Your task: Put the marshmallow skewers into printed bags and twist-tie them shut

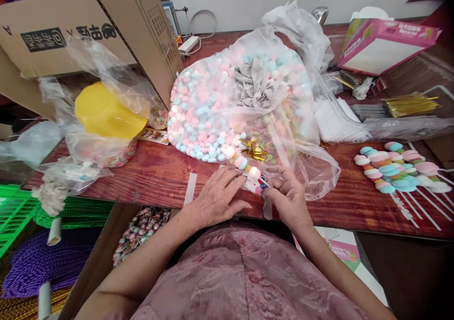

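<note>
A skewer of pastel marshmallows (241, 162) lies slanted at the table's front edge, between my hands, its upper end by the big bag. My right hand (289, 194) is closed in a pinch at the skewer's lower end, around its white stick. A small printed wrapper (252, 184) with red, blue and pink marks lies under that end. My left hand (223, 192) rests palm down beside the skewer, fingers stretched out, fingertips at the wrapper. Just beyond is a large clear bag of pink, blue and white marshmallows (198, 107), with gold twist ties (254, 149) on it.
Finished marshmallow skewers (397, 168) lie in a pile at the right. Behind them are gold ties (411, 106) and a pink box (386, 45). A cardboard box (78, 31) and a yellow container in plastic (106, 111) stand left. Purple cords (49, 263) hang below.
</note>
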Demonstrator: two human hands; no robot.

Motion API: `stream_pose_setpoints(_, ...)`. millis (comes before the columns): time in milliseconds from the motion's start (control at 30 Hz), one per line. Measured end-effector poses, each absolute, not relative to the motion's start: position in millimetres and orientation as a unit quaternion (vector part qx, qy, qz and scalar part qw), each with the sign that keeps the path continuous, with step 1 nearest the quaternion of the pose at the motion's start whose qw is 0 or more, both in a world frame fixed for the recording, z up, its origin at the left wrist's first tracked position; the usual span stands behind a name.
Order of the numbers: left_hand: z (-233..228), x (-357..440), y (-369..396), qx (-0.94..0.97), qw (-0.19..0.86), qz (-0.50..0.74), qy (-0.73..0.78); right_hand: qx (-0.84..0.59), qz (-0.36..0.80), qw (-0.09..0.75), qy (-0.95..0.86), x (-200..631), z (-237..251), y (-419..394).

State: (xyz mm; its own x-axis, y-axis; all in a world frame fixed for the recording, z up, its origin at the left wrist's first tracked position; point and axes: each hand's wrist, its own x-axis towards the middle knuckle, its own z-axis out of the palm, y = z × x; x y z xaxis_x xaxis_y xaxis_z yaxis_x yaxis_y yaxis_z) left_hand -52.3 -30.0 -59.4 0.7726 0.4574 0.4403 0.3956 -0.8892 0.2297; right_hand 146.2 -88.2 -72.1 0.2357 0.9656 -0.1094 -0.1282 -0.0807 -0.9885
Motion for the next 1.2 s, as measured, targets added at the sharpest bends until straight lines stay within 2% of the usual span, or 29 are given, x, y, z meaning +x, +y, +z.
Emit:
stream_pose_setpoints(200, -66, -51, -32, 0.923, 0.069, 0.267, 0.269, -0.515, 0.531, 0.577, -0.346, 147, -74, -95)
stream_pose_setpoints(333, -70, -50, -24, 0.935, 0.134, 0.242, 0.221, -0.489, 0.572, 0.556, -0.353, 141, -74, -102)
stream_pose_setpoints(567, -96, -43, -42, 0.909, 0.129, 0.32, 0.236, -0.529, 0.494, 0.609, -0.325, 136, -80, -101)
stream_pose_setpoints(733, -97, -38, -50, 0.892, 0.161, 0.325, 0.269, -0.563, 0.52, 0.517, -0.38, 146, -82, -96)
stream_pose_setpoints(833, -98, -35, -51, 0.893, 0.173, 0.313, 0.273, -0.565, 0.523, 0.493, -0.406, 147, -87, -94)
stream_pose_setpoints(1033, -100, -32, -56, 0.882, 0.192, 0.292, 0.318, -0.511, 0.551, 0.555, -0.356, 137, -101, -92)
stream_pose_setpoints(1200, -96, -36, -52, 0.805, 0.316, 0.321, 0.387, -0.516, 0.496, 0.62, -0.32, 153, -93, -94)
